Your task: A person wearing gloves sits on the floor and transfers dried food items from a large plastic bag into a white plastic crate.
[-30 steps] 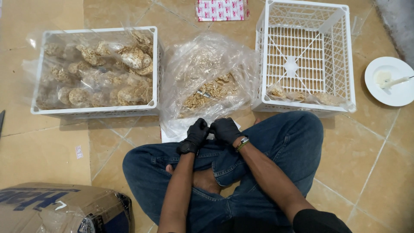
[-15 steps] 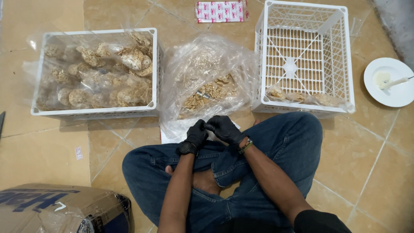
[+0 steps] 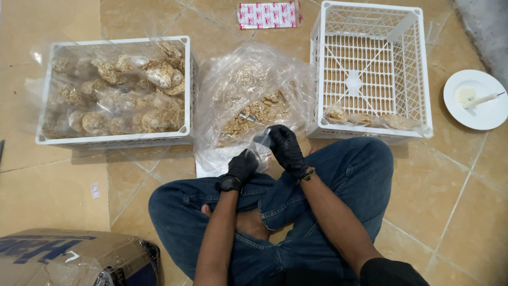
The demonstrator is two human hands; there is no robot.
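Person sits cross-legged on the tan tiled floor (image 3: 465,212), both hands in black gloves, working a small clear plastic bag (image 3: 261,146) held between them over the lap edge. Left hand (image 3: 241,167) is low and close to the knee, fingers clenched on the bag's lower end; right hand (image 3: 286,145) is higher and further forward, fingers pinched on the upper end near the bag mouth (can't tell whether anything is inside, the film is too thin and glary). So the bag's long axis runs diagonally, low-left up to high-right, stretched between the two grips. Just ahead of the right hand, almost touching its knuckles, lies the big crumpled clear plastic sack of loose brown cracker pieces (image 3: 254,114); the right hand is clearly the nearer one to it, the left sits behind and below. To the left of the sack: white plastic crate lined with plastic and full of round bagged crackers (image 3: 114,92). To the right: white lattice plastic crate (image 3: 370,69), mostly bare, a few filled packets along its near wall. Further right a white round plate (image 3: 476,100) with something pale on it. Cardboard box (image 3: 74,259) at lower left.
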